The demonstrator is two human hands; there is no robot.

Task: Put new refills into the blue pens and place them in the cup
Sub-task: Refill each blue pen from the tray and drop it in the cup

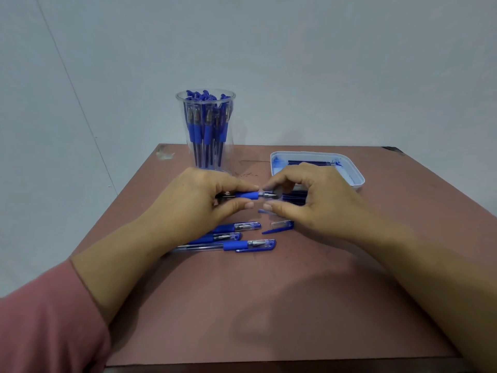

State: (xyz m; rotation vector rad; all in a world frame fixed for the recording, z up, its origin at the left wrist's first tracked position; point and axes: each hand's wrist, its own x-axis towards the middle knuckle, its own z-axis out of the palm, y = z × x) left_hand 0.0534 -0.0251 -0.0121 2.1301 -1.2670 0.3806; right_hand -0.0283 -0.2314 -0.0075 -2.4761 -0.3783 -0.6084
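Observation:
My left hand grips a blue pen by its rubber grip, held level above the table. My right hand pinches the pen's metal tip end between thumb and forefinger. A loose blue cap lies on the table under my right hand. Three capped blue pens lie side by side below my left hand. The clear cup at the back holds several blue pens standing upright. Dark refills lie in front of the tray, partly hidden by my right hand.
A white ink-stained tray with a few refills sits at the back right. The brown table ends at the front edge near me and at the left edge beside the cup. A grey wall stands behind.

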